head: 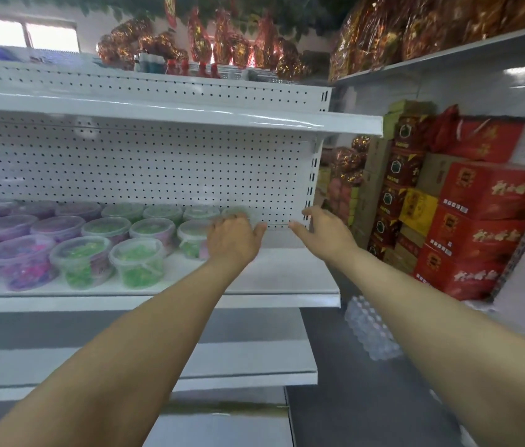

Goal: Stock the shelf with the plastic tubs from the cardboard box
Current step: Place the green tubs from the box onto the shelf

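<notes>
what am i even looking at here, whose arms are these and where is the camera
There is one picture, taken by a wide-angle camera worn on a person's head, so you look forward and down along their own two bare arms. No robot is involved. The person faces a white shop shelf with a pegboard back. On it stand rows of clear plastic tubs with lids: purple-filled tubs to the left, green-filled tubs further right. The left hand rests on top of the rightmost tub at the back, which it mostly hides; whether it grips it is unclear. The right hand is open and holds nothing, over the bare end of the shelf. Red cartons are stacked to the right. The cardboard box is out of view.
</notes>
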A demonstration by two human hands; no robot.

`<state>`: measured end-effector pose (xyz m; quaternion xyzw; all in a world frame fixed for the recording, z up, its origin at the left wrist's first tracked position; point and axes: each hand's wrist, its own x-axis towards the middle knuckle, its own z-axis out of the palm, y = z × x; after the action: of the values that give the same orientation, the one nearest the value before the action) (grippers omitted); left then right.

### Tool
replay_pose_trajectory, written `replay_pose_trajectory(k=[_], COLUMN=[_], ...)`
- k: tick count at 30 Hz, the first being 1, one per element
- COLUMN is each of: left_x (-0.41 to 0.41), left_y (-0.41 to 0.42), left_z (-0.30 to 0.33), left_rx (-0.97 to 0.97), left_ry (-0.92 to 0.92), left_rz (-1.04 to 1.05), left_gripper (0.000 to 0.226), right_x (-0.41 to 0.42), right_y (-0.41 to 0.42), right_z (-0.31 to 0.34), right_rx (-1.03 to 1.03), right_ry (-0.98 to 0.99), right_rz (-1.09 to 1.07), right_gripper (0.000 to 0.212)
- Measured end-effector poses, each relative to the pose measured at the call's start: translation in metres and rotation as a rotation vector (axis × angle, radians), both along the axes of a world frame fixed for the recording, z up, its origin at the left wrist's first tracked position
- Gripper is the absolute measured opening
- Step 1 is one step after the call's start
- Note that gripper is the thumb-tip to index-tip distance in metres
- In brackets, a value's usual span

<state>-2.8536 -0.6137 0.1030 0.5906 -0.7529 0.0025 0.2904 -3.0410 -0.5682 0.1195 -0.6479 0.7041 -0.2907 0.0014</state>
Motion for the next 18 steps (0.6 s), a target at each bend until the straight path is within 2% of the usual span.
replay_pose_trajectory(k=[9,14,18], left_x=[-0.060,-0.092,-0.114], left_y=[0.111,0.153,0.175], left_z=[-0.023,-0.064,-0.127], left_rx=[0.061,0.155,0.315], left_ry=[0.005,-0.010,-0.042], left_rz=[-0.080,-0.132,-0.169], left_gripper=[0.059,0.058,0.059], right_x=[-0.057,-0.087,-0.109], right_y=[0.120,0.166,0.198], right_z=[-0.011,-0.048,-0.109], right_rx=[0.028,0.122,0.232], right_ry=[-0.009,-0.026,-0.122], right_rz=[-0.066,-0.112,-0.180], right_gripper=[0.061,0.062,0.062])
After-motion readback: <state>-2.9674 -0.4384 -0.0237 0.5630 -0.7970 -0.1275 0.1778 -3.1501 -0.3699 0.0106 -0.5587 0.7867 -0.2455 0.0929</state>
